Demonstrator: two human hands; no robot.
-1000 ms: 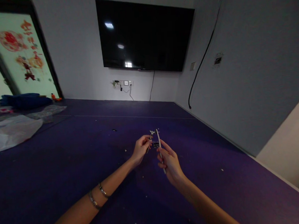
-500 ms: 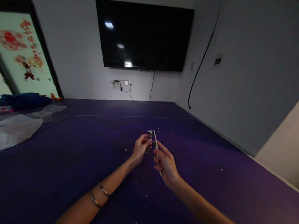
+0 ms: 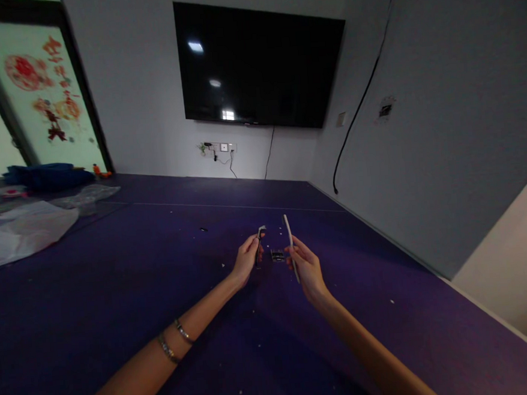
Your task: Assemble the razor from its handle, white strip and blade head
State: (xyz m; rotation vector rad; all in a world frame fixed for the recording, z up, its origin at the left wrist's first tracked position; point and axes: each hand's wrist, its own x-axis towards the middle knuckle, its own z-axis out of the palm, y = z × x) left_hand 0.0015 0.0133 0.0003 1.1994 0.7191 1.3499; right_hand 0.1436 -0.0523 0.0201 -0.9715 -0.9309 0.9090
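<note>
My left hand (image 3: pixel 246 260) is closed round the dark handle of what looks like a razor (image 3: pixel 260 230), its pale metallic head pointing up and away from me. My right hand (image 3: pixel 308 266) pinches a white toothbrush (image 3: pixel 288 235) held upright, its darker bristle side facing left. A gap separates the toothbrush from the razor. Between and just beyond my hands, a small black and silver rectangular piece (image 3: pixel 277 255) rests on the dark purple surface (image 3: pixel 186 323); its kind is too small to make out.
Several white specks and a small black bit (image 3: pixel 203 229) are scattered on the surface. Clear plastic wrap (image 3: pixel 87 196), white sheeting (image 3: pixel 26 229) and dark blue cloth (image 3: pixel 48 176) lie at the left. A black cable (image 3: pixel 360 103) hangs down the right wall.
My hands have drawn apart: the toothbrush has moved right, away from the razor, and the razor slightly left. The small black and silver piece now shows clearly between them.
</note>
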